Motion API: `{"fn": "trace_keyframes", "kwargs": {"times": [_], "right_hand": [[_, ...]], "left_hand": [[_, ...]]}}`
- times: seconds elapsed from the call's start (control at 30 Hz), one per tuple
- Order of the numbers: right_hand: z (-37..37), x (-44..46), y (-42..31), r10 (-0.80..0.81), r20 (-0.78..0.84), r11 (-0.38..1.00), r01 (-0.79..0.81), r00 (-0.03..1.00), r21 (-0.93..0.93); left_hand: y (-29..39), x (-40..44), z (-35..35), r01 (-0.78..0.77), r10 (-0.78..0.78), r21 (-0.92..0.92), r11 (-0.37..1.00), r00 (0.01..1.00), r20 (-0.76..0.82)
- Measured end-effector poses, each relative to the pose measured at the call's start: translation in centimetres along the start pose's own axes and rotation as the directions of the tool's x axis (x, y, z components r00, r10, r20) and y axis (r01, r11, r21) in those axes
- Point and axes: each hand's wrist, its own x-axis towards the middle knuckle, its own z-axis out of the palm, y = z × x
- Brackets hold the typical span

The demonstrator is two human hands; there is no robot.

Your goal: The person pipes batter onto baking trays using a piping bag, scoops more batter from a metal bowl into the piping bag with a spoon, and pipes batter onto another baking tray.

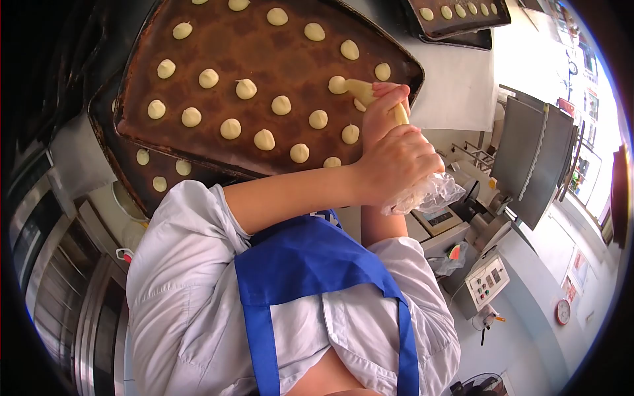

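1. Head view: a large dark-rimmed baking tray [221, 56] with a brown surface fills the upper middle ahead of you, slanting down toward the right and carrying rows of small mounds.
2. Underneath it, at its lower left, a second tray [109, 142] pokes out with a few similar mounds, while more loaded trays [456, 30] sit at the upper right.
3. Your white shirt [172, 284] and blue apron [317, 261] take up the lower middle, the sleeves ending around your elbows.
4. Off to your right is a box with a control panel [487, 282], and beyond it a round clock [562, 311] on the wall.
5. You have a piping bag [402, 116] over the tray's right part, its narrow end pointing left and its crumpled clear plastic spilling out below your grip.
6. Your left hand [398, 165] is closed around the rear of the bag; your right hand [378, 119] is wrapped around it nearer the tip, fingers pressed in.
7. Smallest are the pale, rounded mounds [246, 89], some with little peaks. You have the bag's tip right at one of them; whether they touch, you cannot tell. Another is partly hidden behind your right hand.
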Motion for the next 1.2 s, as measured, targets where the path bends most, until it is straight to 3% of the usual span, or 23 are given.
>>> {"fn": "trace_keyframes", "kwargs": {"times": [0.03,0.13,0.17,0.23,0.27,0.3,0.37,0.4,0.47,0.63,0.83,0.87,0.9,0.93,1.03,1.07,1.1,1.13,1.17,1.2], "right_hand": [[0.7,0.3,-0.5,0.0,0.008,1.0,0.0,1.0,0.0],[3.6,1.3,-1.9,0.121,-0.147,0.909,-0.05,0.982,0.413],[4.5,1.4,-1.8,0.123,-0.137,0.908,-0.055,0.983,0.416],[6.0,1.5,-2.3,0.064,0.036,0.887,-0.074,0.997,0.457],[6.9,1.3,-2.7,0.035,-0.008,0.946,-0.031,0.999,0.323],[7.2,1.3,-3.1,0.029,0.002,0.946,-0.028,1.0,0.323],[7.4,0.9,-3.6,0.033,0.094,0.998,-0.038,0.995,0.052],[6.4,0.3,-4.1,-0.079,0.129,0.993,0.09,0.989,-0.08],[5.8,0.2,-3.8,-0.208,0.164,0.962,0.232,0.964,-0.143],[5.0,0.2,-2.2,-0.377,0.203,0.894,0.412,0.904,-0.178],[6.6,0.4,-2.8,-0.468,0.223,0.856,0.502,0.855,-0.125],[7.1,0.5,-4.2,-0.276,0.262,0.961,0.274,0.925,0.047],[7.5,0.6,-5.3,-0.079,0.334,0.98,0.011,0.939,0.2],[7.9,0.7,-6.1,-0.079,0.34,0.98,0.01,0.937,0.199],[9.4,1.1,-8.1,-0.37,0.431,0.929,0.339,0.823,0.151],[9.7,0.6,-8.7,-0.373,0.437,0.928,0.34,0.819,0.154],[9.7,-0.4,-9.5,-0.427,0.397,0.723,0.571,0.812,-0.389],[9.8,-1.2,-10.3,-0.492,0.389,0.247,0.554,0.779,-0.795],[10.0,-1.5,-10.6,-0.542,0.417,-0.309,0.288,0.73,-0.906],[10.1,-1.5,-10.2,-0.585,0.401,-0.268,0.299,0.705,-0.916]], "left_hand": [[0.0,0.0,-0.4,-0.006,0.006,-0.016,1.0,1.0,0.004],[-0.2,0.0,-1.4,-0.012,0.012,0.012,1.0,1.0,-0.009],[-0.4,0.0,-1.7,-0.02,0.021,0.046,0.999,1.0,-0.019],[-0.8,0.6,-3.2,0.01,-0.006,0.096,0.995,0.999,-0.037],[-1.1,0.8,-3.7,0.032,-0.024,0.14,0.99,0.998,-0.057],[-1.5,0.8,-3.9,0.036,-0.027,0.144,0.989,0.997,-0.067],[-2.0,0.4,-4.2,0.115,-0.095,0.129,0.985,0.984,-0.153],[-2.2,0.3,-4.6,0.108,-0.084,0.151,0.983,0.984,-0.156],[-2.0,0.2,-5.2,0.108,-0.086,0.142,0.984,0.984,-0.158],[-2.1,0.0,-5.5,0.091,-0.068,0.125,0.988,0.982,-0.176],[-2.1,-0.1,-7.4,0.072,-0.064,0.039,0.997,0.984,-0.165],[-2.2,0.0,-7.5,0.056,-0.045,0.048,0.997,0.975,-0.218],[-2.4,0.0,-7.8,0.041,-0.025,0.057,0.998,0.963,-0.269],[-2.8,-0.1,-8.1,0.046,-0.029,0.058,0.997,0.962,-0.273],[-4.2,0.1,-10.0,0.012,0.028,0.118,0.993,0.943,-0.332],[-4.8,0.3,-10.4,0.057,-0.012,0.116,0.992,0.933,-0.361],[-5.1,0.3,-10.7,0.103,-0.052,0.111,0.989,0.92,-0.389],[-5.1,0.2,-11.9,0.078,-0.014,0.169,0.983,0.936,-0.351],[-5.1,0.3,-12.3,0.078,-0.012,0.171,0.982,0.934,-0.356],[-5.1,0.2,-12.5,0.073,-0.003,0.177,0.981,0.932,-0.363]]}}
